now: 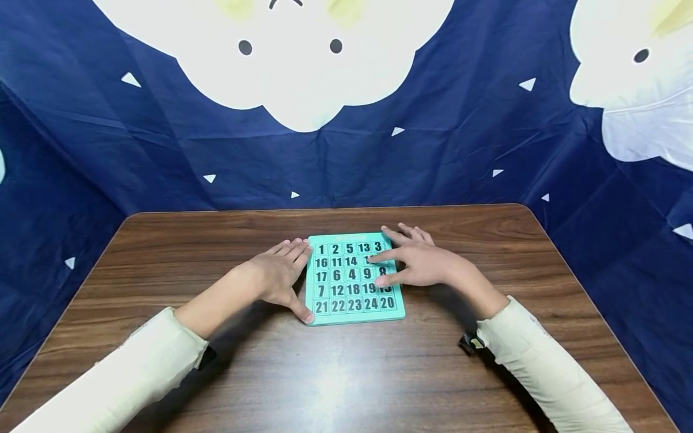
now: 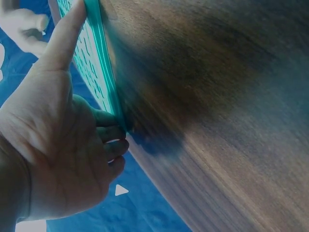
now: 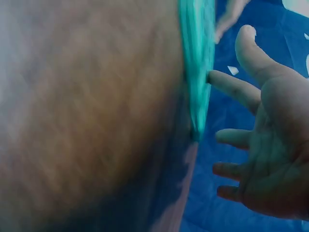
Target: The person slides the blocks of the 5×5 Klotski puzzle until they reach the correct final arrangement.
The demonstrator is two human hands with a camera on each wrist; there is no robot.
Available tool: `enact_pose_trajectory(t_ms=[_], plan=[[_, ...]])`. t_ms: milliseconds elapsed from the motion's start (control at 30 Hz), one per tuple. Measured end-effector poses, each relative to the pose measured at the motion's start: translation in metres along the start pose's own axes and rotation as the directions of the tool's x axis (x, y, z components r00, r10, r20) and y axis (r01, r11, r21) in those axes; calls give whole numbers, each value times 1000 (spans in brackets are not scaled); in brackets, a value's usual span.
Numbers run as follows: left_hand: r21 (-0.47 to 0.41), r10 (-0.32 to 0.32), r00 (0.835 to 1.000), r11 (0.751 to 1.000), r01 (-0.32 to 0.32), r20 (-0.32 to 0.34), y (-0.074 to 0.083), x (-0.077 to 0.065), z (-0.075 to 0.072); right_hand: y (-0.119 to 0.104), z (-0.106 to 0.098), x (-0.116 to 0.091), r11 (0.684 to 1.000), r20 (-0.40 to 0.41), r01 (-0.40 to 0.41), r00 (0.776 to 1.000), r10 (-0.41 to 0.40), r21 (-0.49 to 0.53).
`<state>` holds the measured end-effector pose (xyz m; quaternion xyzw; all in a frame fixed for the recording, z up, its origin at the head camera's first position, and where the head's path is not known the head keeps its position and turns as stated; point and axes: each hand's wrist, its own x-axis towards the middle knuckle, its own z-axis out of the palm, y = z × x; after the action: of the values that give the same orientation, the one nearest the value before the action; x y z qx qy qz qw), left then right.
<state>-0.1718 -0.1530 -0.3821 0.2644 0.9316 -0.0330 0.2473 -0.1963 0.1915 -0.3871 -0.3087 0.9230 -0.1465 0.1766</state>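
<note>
A turquoise number slide puzzle (image 1: 352, 275) with rows of black-numbered tiles lies flat on the wooden table. Along its left side rests my left hand (image 1: 276, 273), fingertips near the far left corner and thumb on the near left corner. In the left wrist view the thumb (image 2: 63, 41) lies along the puzzle's edge. Spread over the right part of the puzzle is my right hand (image 1: 425, 261), its index finger reaching onto the second row and its thumb above the fourth. In the right wrist view the index fingertip (image 3: 212, 77) meets the puzzle. Some right-hand tiles are hidden under these fingers.
The brown wooden table (image 1: 335, 379) has a rounded far edge, just beyond the puzzle. Behind and beside it hangs a dark blue cloth (image 1: 260, 162) with white cloud shapes and small triangles. A black strap piece (image 1: 471, 343) shows at the right sleeve.
</note>
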Motion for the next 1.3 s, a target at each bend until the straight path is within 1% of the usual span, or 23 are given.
enact_pose_trajectory(t_ms=[100, 167, 267, 333, 367, 433, 500, 567, 667, 833, 900, 967, 1033, 1133, 1200, 1233, 1300], plan=[[-2, 5, 1000, 1000, -5, 0, 1, 1, 0, 0, -4, -2, 999, -48, -32, 998, 31, -21], [-4, 5, 1000, 1000, -5, 2, 1, 1, 0, -4, -5, 1, 1000, -59, -14, 998, 13, -15], [-4, -1, 1000, 1000, 1, 6, 1, 1, 0, -14, 0, 11, 998, -29, 57, 998, -57, -11], [-7, -1, 1000, 1000, 1, 4, 1, 1, 0, -18, 2, 15, 997, 4, 78, 997, -78, -4], [-9, 1, 1000, 1000, -1, 2, 1, 1, 0, -19, 3, 16, 997, 12, 75, 997, -74, -13], [-14, 7, 1000, 1000, -7, -1, 1, 1, -1, -18, 2, 16, 999, 8, 40, 999, -39, -31], [-15, 14, 1000, 1000, -14, -4, 1, 2, -1, -16, 0, 15, 999, -18, 3, 1000, -4, -39], [-14, 18, 1000, 1000, -18, -6, 1, 2, 0, -13, -2, 15, 999, -42, -9, 999, 7, -43], [-14, 15, 1000, 1000, -15, -3, 1, 1, 0, -13, 0, 22, 1000, -33, 10, 999, -11, -26], [-21, 12, 1000, 1000, -12, -3, 2, 0, 0, -16, 7, 31, 999, 31, 19, 999, -18, -29], [-24, 14, 1000, 1000, -15, -6, 2, 0, 1, -15, 8, 31, 999, 45, 35, 998, -33, -30], [-25, 16, 1000, 1000, -16, -6, 1, 1, 1, -16, 4, 28, 998, 58, 56, 997, -56, -8], [-23, 15, 1000, 1000, -15, -5, 1, 1, 1, -14, 0, 27, 998, 43, 58, 997, -58, 5], [-26, 15, 1000, 1000, -15, -8, 0, 1, 1, -13, -5, 28, 1000, -8, 5, 1000, -5, 0], [-27, 16, 1000, 999, -16, -10, 0, 0, 0, -11, -3, 32, 1000, -33, -25, 999, 24, -18], [-28, 15, 1000, 999, -16, -11, 0, 0, 0, -11, -2, 34, 999, -29, -30, 999, 30, -19], [-27, 14, 1000, 1000, -14, -14, -1, 0, 1, -14, 1, 37, 1000, -6, -13, 1000, 13, -16]])
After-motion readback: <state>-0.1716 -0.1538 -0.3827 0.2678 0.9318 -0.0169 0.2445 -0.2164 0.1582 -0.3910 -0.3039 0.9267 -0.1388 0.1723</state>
